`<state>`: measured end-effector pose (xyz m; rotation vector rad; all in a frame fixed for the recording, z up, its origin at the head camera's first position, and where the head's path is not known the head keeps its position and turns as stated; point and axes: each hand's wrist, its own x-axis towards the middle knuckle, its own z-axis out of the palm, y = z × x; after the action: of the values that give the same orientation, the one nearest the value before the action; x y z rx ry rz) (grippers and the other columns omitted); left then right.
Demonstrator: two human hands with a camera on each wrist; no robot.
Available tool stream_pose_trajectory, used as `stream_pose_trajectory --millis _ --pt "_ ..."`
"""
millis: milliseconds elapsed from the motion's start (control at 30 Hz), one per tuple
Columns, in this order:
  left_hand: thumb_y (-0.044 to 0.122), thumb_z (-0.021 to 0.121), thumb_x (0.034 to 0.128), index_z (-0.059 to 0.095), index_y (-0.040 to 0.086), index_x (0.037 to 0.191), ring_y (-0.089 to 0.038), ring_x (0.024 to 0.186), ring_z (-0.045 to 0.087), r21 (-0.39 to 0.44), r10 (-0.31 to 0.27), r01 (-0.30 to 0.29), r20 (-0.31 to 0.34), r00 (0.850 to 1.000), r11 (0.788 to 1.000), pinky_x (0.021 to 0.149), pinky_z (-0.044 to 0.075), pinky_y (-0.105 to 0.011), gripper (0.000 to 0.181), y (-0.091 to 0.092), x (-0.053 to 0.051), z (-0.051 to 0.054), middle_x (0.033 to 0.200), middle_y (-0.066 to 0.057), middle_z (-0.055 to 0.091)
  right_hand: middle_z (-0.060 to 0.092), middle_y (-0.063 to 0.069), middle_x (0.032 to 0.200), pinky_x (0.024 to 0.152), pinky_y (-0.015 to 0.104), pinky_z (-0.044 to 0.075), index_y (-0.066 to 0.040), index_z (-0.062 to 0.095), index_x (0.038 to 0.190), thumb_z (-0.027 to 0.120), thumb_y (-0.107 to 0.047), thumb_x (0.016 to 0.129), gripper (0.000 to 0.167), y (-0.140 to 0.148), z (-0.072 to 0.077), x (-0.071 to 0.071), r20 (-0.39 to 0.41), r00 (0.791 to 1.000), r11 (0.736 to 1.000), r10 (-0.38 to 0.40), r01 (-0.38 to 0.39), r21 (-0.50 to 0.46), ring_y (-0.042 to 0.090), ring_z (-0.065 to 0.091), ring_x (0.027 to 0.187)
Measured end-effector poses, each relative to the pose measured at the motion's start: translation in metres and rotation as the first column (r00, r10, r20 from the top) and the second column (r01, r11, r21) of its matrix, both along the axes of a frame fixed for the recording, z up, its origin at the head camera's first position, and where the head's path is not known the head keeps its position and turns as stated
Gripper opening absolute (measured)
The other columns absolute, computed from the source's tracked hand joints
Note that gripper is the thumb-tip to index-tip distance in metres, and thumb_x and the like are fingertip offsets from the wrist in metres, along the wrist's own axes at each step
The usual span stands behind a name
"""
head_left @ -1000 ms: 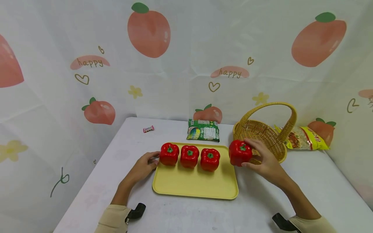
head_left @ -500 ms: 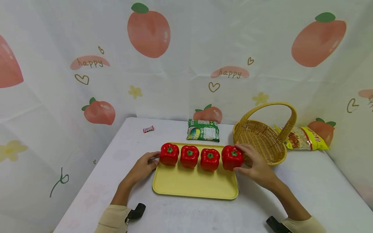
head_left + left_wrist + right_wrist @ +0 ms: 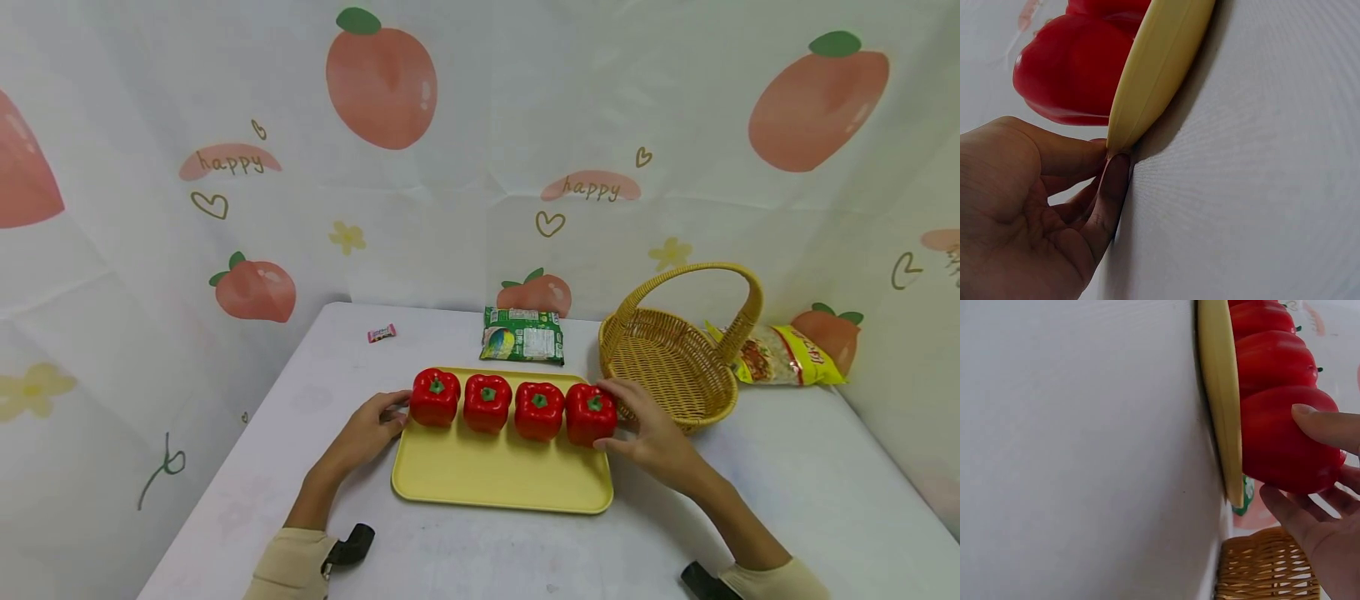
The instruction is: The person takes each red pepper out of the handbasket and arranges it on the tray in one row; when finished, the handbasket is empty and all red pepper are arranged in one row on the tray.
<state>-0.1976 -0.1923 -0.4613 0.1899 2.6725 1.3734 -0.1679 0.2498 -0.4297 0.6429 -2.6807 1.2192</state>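
My right hand (image 3: 648, 433) grips a red bell pepper (image 3: 590, 415) at the right end of the yellow tray (image 3: 502, 475). In the right wrist view the thumb lies on one side of that pepper (image 3: 1285, 440) and the fingers reach round the other. Three more red bell peppers (image 3: 539, 412) stand beside it in a row along the tray's far part, green stems up. On the tray's left edge my left hand (image 3: 367, 431) pinches the rim, close to the leftmost pepper (image 3: 435, 397). The left wrist view shows finger and thumb meeting at the rim (image 3: 1147, 81).
Behind the tray's right end stands a wicker basket (image 3: 663, 362) with a tall handle. Past it lies a yellow snack bag (image 3: 791, 357). A green packet (image 3: 522, 336) lies behind the tray, and a small pink-wrapped candy (image 3: 382, 332) at the back left.
The right hand has brought its pepper left from near the basket and down onto the tray's right end, joining the row. The left hand and the tray have not moved.
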Motion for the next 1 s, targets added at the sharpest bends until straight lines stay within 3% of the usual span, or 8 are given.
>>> stream_pose_trajectory --millis 100,233,567,1000 --pt "0.007 0.058 0.1052 0.052 0.005 0.155 -0.04 0.139 0.055 0.001 -0.001 0.001 -0.003 1.0 1.0 0.119 0.043 -0.058 0.05 -0.0003 0.0 -0.0001 0.153 -0.019 0.057 0.048 0.02 0.154 0.105 0.057 0.053 0.0 0.051 0.152 0.092 -0.007 0.081 0.082 0.0 -0.0024 -0.0009 0.027 1.0 1.0 0.014 -0.014 -0.02 0.045 0.045 0.144" --pt "0.007 0.058 0.1052 0.052 0.005 0.155 -0.04 0.139 0.055 -0.005 0.002 -0.002 -0.005 1.0 1.0 0.119 0.043 -0.058 0.05 -0.0002 0.0 -0.0004 0.153 -0.019 0.057 0.046 0.02 0.155 0.102 0.054 0.056 0.0 0.05 0.153 0.091 -0.008 0.082 0.082 0.0001 -0.0045 -0.0022 0.056 0.998 0.999 0.021 -0.019 -0.033 0.046 0.044 0.145" --pt "0.008 0.059 0.1048 0.053 0.005 0.155 -0.039 0.138 0.056 -0.016 0.007 -0.007 -0.004 1.0 1.0 0.118 0.044 -0.059 0.05 0.0007 0.0007 0.0002 0.152 -0.019 0.058 0.049 0.017 0.154 0.106 0.06 0.053 -0.007 0.052 0.153 0.091 -0.011 0.082 0.08 -0.0001 -0.0051 -0.0033 0.026 0.999 0.999 0.027 -0.026 -0.024 0.043 0.047 0.143" --pt "0.008 0.059 0.1047 0.054 0.006 0.154 -0.038 0.137 0.057 -0.017 0.011 -0.011 0.0 1.0 1.0 0.117 0.045 -0.058 0.05 0.0007 0.0004 0.0001 0.152 -0.018 0.059 0.047 0.018 0.157 0.106 0.059 0.052 -0.008 0.051 0.154 0.091 -0.011 0.084 0.081 0.0013 -0.0045 -0.0019 0.029 0.999 0.999 0.03 -0.029 -0.034 0.043 0.044 0.146"
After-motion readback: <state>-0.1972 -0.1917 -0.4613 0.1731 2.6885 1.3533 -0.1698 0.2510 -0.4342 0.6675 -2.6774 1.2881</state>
